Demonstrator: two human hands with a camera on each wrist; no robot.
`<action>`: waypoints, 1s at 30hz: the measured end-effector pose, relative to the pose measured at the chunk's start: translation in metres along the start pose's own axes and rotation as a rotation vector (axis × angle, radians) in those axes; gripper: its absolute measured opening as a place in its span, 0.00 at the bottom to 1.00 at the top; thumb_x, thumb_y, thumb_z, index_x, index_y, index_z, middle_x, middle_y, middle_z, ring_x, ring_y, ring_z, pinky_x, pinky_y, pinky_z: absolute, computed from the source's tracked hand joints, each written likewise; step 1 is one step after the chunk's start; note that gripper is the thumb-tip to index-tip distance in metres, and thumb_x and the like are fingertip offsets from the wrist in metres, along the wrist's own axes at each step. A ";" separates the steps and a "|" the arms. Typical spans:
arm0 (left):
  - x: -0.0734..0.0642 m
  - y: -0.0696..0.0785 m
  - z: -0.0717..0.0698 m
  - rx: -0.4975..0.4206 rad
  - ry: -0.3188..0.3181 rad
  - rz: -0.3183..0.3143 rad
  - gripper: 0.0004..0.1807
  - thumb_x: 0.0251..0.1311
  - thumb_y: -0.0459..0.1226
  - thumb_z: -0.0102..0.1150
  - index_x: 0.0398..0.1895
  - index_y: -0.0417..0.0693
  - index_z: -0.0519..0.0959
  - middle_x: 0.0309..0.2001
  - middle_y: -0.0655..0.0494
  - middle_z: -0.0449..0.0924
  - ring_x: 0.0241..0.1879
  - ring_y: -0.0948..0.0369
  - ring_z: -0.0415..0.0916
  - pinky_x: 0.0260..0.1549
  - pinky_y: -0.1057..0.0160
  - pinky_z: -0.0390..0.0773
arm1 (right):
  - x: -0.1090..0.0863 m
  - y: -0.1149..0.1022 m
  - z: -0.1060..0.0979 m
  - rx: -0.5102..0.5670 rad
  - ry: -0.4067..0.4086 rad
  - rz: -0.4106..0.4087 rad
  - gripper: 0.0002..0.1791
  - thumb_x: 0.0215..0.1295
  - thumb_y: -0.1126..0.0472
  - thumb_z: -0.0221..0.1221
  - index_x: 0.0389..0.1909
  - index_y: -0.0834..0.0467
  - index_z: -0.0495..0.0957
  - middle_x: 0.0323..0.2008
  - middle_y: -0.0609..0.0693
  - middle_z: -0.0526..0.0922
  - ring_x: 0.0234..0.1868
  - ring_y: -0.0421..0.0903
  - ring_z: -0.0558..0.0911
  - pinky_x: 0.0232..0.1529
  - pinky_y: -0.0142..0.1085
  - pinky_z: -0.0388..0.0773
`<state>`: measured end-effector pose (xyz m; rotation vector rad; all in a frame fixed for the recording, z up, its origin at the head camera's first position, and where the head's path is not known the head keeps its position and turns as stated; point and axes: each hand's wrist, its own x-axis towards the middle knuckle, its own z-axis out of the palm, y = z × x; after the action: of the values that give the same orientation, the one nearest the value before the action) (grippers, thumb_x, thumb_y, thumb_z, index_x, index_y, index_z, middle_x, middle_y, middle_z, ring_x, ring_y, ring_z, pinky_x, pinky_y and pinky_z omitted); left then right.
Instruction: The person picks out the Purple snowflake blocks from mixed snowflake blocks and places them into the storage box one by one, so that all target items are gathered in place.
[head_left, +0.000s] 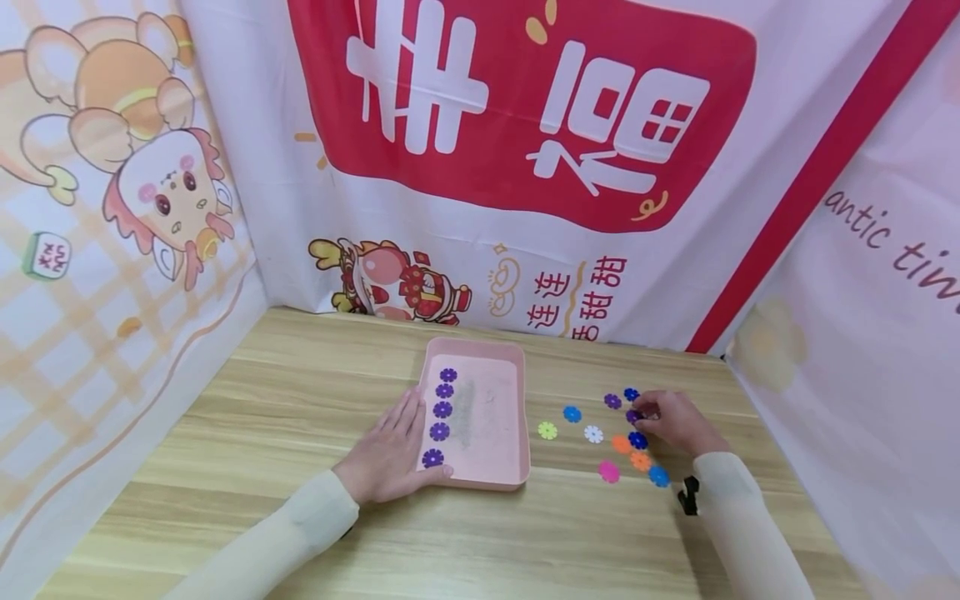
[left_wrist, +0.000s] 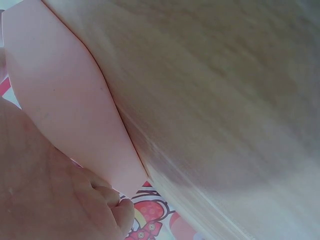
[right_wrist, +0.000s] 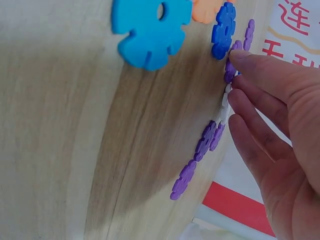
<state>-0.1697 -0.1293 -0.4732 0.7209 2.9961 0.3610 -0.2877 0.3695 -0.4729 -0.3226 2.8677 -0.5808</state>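
Observation:
In the head view, a pink tray (head_left: pixel 487 442) holds several purple snowflake discs (head_left: pixel 442 410) in a line along its left side. My left hand (head_left: pixel 390 458) rests against that side, fingers extended along the wall and thumb at the near rim. The left wrist view shows the tray's outer wall (left_wrist: pixel 65 85) beside the palm. Right of the tray, my right hand (head_left: pixel 678 421) is at the loose discs, pinching a purple snowflake disc (right_wrist: pixel 230 67) with thumb and fingertips. A dark blue disc (head_left: pixel 637 440) lies just below those fingertips.
Loose discs lie between tray and right hand: yellow-green (head_left: pixel 547 430), blue (head_left: pixel 572 414), white (head_left: pixel 593 434), pink (head_left: pixel 609 472) and orange (head_left: pixel 641 461). A blue disc (head_left: pixel 659 476) lies near the right sleeve. Printed cloth (head_left: pixel 510 192) hangs behind the wooden table (head_left: pixel 300 375).

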 end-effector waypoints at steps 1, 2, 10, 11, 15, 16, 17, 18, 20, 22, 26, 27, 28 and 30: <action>0.000 0.000 0.000 -0.004 -0.002 -0.002 0.62 0.70 0.72 0.48 0.81 0.26 0.50 0.85 0.30 0.38 0.85 0.37 0.41 0.84 0.40 0.51 | 0.000 -0.001 0.000 -0.004 0.003 0.000 0.16 0.68 0.64 0.71 0.55 0.58 0.87 0.49 0.56 0.90 0.48 0.50 0.88 0.56 0.51 0.89; 0.000 0.000 0.000 -0.004 -0.004 -0.002 0.62 0.70 0.72 0.47 0.81 0.26 0.50 0.85 0.30 0.37 0.85 0.37 0.41 0.84 0.40 0.51 | 0.001 -0.002 0.000 -0.007 0.003 -0.001 0.15 0.67 0.65 0.71 0.55 0.58 0.87 0.49 0.56 0.90 0.48 0.50 0.87 0.55 0.51 0.89; 0.000 0.000 -0.001 -0.006 -0.008 -0.011 0.61 0.70 0.72 0.47 0.82 0.27 0.50 0.85 0.31 0.38 0.85 0.37 0.42 0.84 0.40 0.51 | 0.005 -0.003 -0.003 -0.014 -0.024 -0.017 0.13 0.67 0.66 0.71 0.51 0.59 0.88 0.44 0.54 0.90 0.44 0.48 0.86 0.54 0.50 0.90; 0.000 0.000 -0.001 -0.008 -0.011 -0.013 0.61 0.70 0.72 0.47 0.82 0.27 0.50 0.85 0.31 0.38 0.85 0.37 0.41 0.84 0.40 0.51 | 0.006 -0.003 -0.004 -0.012 -0.032 -0.016 0.13 0.67 0.66 0.71 0.51 0.59 0.88 0.44 0.53 0.90 0.44 0.48 0.86 0.54 0.50 0.90; -0.001 0.000 -0.002 -0.008 -0.018 -0.016 0.62 0.70 0.73 0.46 0.82 0.27 0.50 0.85 0.32 0.37 0.85 0.37 0.40 0.84 0.40 0.50 | 0.011 -0.003 -0.007 0.009 -0.065 0.019 0.14 0.68 0.65 0.70 0.53 0.59 0.87 0.44 0.53 0.90 0.44 0.47 0.86 0.55 0.50 0.89; -0.001 0.000 -0.002 -0.007 -0.020 -0.016 0.62 0.70 0.73 0.45 0.82 0.28 0.49 0.85 0.32 0.37 0.86 0.38 0.40 0.84 0.40 0.50 | 0.012 -0.003 -0.007 0.012 -0.071 0.029 0.14 0.68 0.65 0.70 0.53 0.59 0.87 0.44 0.53 0.90 0.44 0.47 0.86 0.55 0.50 0.89; -0.001 0.000 -0.002 -0.008 -0.020 -0.015 0.62 0.70 0.73 0.45 0.82 0.28 0.49 0.85 0.31 0.37 0.86 0.38 0.40 0.84 0.41 0.50 | 0.013 -0.003 -0.007 0.017 -0.076 0.040 0.15 0.68 0.64 0.70 0.54 0.60 0.87 0.44 0.53 0.90 0.44 0.47 0.86 0.55 0.51 0.89; -0.001 0.000 -0.002 -0.007 -0.021 -0.015 0.62 0.69 0.73 0.45 0.82 0.28 0.49 0.85 0.32 0.37 0.86 0.38 0.40 0.84 0.41 0.50 | 0.015 -0.002 -0.008 0.028 -0.079 0.060 0.15 0.68 0.64 0.71 0.54 0.59 0.87 0.44 0.52 0.90 0.44 0.47 0.86 0.56 0.50 0.89; -0.001 0.000 -0.002 -0.007 -0.024 -0.016 0.62 0.69 0.74 0.44 0.82 0.28 0.49 0.85 0.32 0.37 0.86 0.38 0.40 0.84 0.41 0.50 | 0.017 -0.001 -0.008 0.044 -0.084 0.089 0.15 0.67 0.63 0.71 0.54 0.59 0.86 0.44 0.52 0.89 0.45 0.47 0.85 0.56 0.51 0.88; -0.001 0.000 -0.003 -0.006 -0.026 -0.017 0.62 0.69 0.73 0.44 0.82 0.28 0.49 0.85 0.32 0.37 0.86 0.38 0.40 0.84 0.41 0.50 | 0.019 0.001 -0.007 0.053 -0.088 0.107 0.15 0.67 0.62 0.72 0.53 0.58 0.86 0.44 0.51 0.89 0.45 0.46 0.85 0.56 0.50 0.88; -0.001 0.000 -0.003 -0.011 -0.034 -0.022 0.62 0.69 0.73 0.45 0.82 0.28 0.49 0.85 0.32 0.38 0.86 0.38 0.40 0.84 0.41 0.50 | 0.021 0.002 -0.009 0.065 -0.100 0.119 0.14 0.65 0.60 0.73 0.50 0.58 0.87 0.43 0.53 0.89 0.44 0.49 0.84 0.55 0.48 0.88; -0.001 0.000 -0.003 -0.012 -0.033 -0.022 0.62 0.69 0.73 0.46 0.82 0.28 0.49 0.85 0.32 0.37 0.86 0.38 0.40 0.84 0.41 0.50 | 0.021 0.002 -0.010 0.064 -0.104 0.123 0.14 0.65 0.59 0.73 0.50 0.58 0.87 0.43 0.53 0.88 0.44 0.49 0.84 0.54 0.47 0.88; -0.002 0.000 -0.003 -0.015 -0.032 -0.024 0.62 0.69 0.73 0.46 0.82 0.28 0.49 0.85 0.32 0.38 0.86 0.38 0.40 0.84 0.41 0.50 | 0.021 0.001 -0.011 0.064 -0.106 0.127 0.14 0.66 0.59 0.73 0.49 0.58 0.87 0.43 0.54 0.88 0.44 0.49 0.83 0.53 0.47 0.87; -0.002 0.000 -0.003 -0.019 -0.032 -0.027 0.62 0.69 0.73 0.46 0.83 0.28 0.49 0.85 0.32 0.37 0.86 0.39 0.40 0.84 0.41 0.50 | 0.022 0.001 -0.012 0.063 -0.112 0.136 0.13 0.66 0.59 0.73 0.48 0.58 0.86 0.42 0.53 0.88 0.43 0.50 0.82 0.51 0.45 0.87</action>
<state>-0.1686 -0.1309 -0.4701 0.6779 2.9651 0.3731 -0.3114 0.3692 -0.4657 -0.1441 2.7309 -0.6064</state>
